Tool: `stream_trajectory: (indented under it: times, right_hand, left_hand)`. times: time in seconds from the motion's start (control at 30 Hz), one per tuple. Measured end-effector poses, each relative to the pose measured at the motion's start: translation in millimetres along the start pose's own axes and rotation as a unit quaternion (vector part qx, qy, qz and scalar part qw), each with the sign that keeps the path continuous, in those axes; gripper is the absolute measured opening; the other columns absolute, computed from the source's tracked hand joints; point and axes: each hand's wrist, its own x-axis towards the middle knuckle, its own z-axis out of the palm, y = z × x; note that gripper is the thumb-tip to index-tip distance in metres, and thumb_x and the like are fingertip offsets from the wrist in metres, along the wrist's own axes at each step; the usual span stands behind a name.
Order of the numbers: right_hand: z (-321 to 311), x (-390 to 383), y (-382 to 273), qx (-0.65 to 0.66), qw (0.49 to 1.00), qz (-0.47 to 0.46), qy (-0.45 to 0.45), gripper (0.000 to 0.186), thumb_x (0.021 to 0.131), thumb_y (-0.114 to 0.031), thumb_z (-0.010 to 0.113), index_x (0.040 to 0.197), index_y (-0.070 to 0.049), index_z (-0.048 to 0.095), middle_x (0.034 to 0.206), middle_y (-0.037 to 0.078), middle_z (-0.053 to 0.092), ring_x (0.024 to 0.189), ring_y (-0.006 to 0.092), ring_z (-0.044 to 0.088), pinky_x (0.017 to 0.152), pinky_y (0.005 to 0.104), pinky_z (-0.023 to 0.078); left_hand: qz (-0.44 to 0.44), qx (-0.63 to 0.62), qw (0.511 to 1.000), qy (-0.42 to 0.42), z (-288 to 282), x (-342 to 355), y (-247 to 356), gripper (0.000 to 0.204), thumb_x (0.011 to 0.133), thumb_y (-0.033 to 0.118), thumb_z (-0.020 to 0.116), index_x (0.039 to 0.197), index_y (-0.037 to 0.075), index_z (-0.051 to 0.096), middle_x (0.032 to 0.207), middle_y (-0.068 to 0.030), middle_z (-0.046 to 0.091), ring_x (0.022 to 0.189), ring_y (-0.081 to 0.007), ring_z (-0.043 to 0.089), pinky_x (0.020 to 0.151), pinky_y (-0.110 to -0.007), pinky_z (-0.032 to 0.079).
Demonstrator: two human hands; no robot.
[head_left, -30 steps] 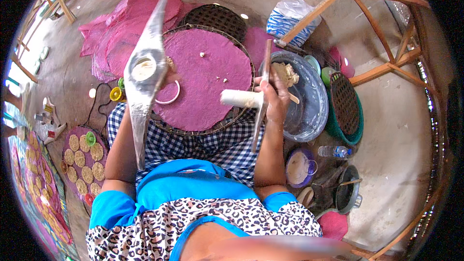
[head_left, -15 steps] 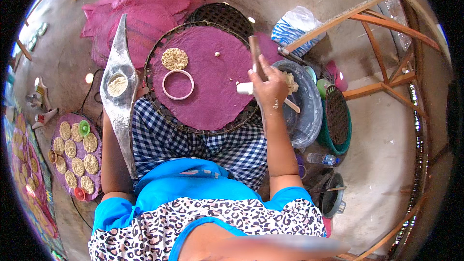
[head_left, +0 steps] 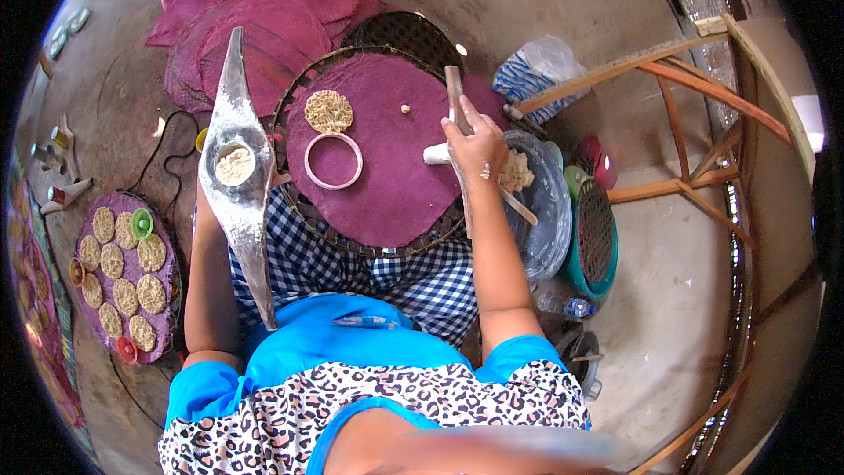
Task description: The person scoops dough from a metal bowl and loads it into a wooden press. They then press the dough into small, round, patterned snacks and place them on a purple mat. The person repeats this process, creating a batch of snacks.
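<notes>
My left arm reaches up to a long, pale, two-pointed press body (head_left: 236, 119) with a round cup of cream dough (head_left: 236, 164) in its middle. My left hand is mostly hidden beneath it, bearing it up above my lap. My right hand (head_left: 480, 154) is closed around a wooden plunger (head_left: 454, 92) with a white cylindrical plug (head_left: 436, 154) sticking out to the left. Between my hands lies a round tray covered with purple cloth (head_left: 396, 202). On the cloth are a squiggly noodle-like dough disc (head_left: 329, 112), a pale ring (head_left: 309, 163) touching or close below it, and a dough crumb (head_left: 405, 109).
At right stand a grey basin (head_left: 554, 229) with dough (head_left: 516, 173) and a wooden stick, a green basket (head_left: 607, 277), a bottle (head_left: 564, 305) and a wooden frame (head_left: 677, 185). Another tray (head_left: 158, 277) at left holds several dough discs. Purple cloths (head_left: 264, 0) lie beyond.
My right hand has shifted slightly left and the plunger stands straighter. The press body has moved a little right in the view. The tray's dough disc and ring remain in place relative to each other.
</notes>
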Motion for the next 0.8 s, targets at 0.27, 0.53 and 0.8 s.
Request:
stream_trajectory:
  times: [0.27, 0.53, 0.8]
  right_hand:
    - [32, 57, -32, 0.051, 0.997, -0.010, 0.065, 0.048, 0.065, -0.039, 0.067, 0.108, -0.020, 0.062, 0.082, 0.012, 0.061, 0.078, 0.0304, 0.059, 0.068, 0.0392, 0.046]
    - [8, 64, -30, 0.239, 0.968, 0.066, 0.038, 0.050, 0.071, -0.031, 0.064, 0.114, -0.007, 0.056, 0.086, 0.012, 0.063, 0.071, 0.0228, 0.060, 0.064, 0.0332, 0.047]
    - [-52, -18, -91, 0.692, 0.720, 0.050, -0.002, 0.052, 0.079, -0.019, 0.053, 0.125, 0.002, 0.041, 0.084, 0.009, 0.057, 0.066, 0.0108, 0.052, 0.061, 0.0225, 0.043]
  left_hand:
    - [0.084, 0.282, 0.956, -0.022, 31, -1, 13, 0.044, 0.061, 0.005, 0.075, 0.100, 0.000, 0.057, 0.090, -0.0046, 0.062, 0.080, -0.0109, 0.059, 0.074, -0.026, 0.048]
    - [0.123, 0.314, 0.940, -0.056, 34, -9, 15, 0.033, 0.062, 0.005, 0.072, 0.092, 0.000, 0.059, 0.085, -0.0050, 0.062, 0.078, -0.0114, 0.057, 0.072, -0.026, 0.046]
    - [0.275, 0.487, 0.821, -0.116, 66, 25, 8, 0.031, 0.059, 0.016, 0.071, 0.086, 0.009, 0.059, 0.084, -0.0096, 0.059, 0.084, -0.0266, 0.054, 0.082, -0.036, 0.032]
